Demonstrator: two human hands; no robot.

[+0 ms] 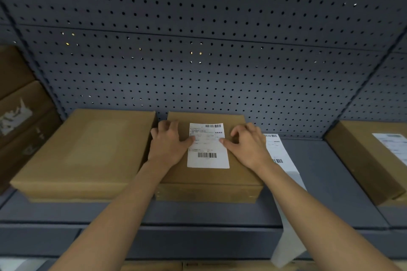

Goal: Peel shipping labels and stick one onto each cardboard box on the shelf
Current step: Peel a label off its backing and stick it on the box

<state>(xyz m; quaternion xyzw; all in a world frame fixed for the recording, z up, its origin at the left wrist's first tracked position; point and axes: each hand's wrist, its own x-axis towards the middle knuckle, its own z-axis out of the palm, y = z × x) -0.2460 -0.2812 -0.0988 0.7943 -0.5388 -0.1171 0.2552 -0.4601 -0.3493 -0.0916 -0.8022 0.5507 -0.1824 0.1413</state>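
Note:
A flat cardboard box (209, 176) lies in the middle of the grey shelf (330, 182). A white shipping label (208, 149) with barcodes lies flat on its top. My left hand (168, 145) rests on the box with its thumb pressing the label's left edge. My right hand (248, 145) presses the label's right edge with its thumb. Neither hand grips anything. A larger box (88, 152) without a label sits to the left. At the far right stands a box (363, 156) bearing a label (394, 145).
A strip of labels on backing paper (284, 165) lies on the shelf right of the middle box and hangs over the front edge. A perforated grey back panel (198, 61) rises behind. Stacked cardboard boxes (19, 105) stand at the far left.

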